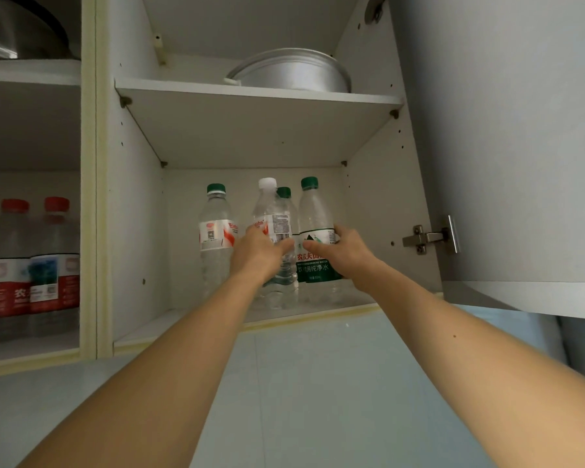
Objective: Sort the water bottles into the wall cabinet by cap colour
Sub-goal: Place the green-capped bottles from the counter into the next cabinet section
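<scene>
- We have both arms raised into the open right-hand compartment of the wall cabinet (142,211), on its lower shelf.
- Our left hand (257,251) curls round the white-capped bottle (273,211), thumb across its label; the bottle stands near the shelf's front.
- Our right hand (343,246) wraps the right green-capped bottle (314,217) around its label, thumb in front.
- Two more green caps share this shelf: the left green-capped bottle (217,224) stands apart, and the rear green-capped bottle (284,194) peeks from behind the white-capped one.
- In the left compartment, two red-capped bottles (31,258) stand side by side, so we judge red is already sorted.
- Green looks largely grouped here; the white cap is the odd one among them and probably belongs elsewhere, though we cannot tell whether it is coming or going.
- A metal pan (291,74) rests on the shelf above.
- We cannot see whether bottles remain outside the cabinet.
</scene>
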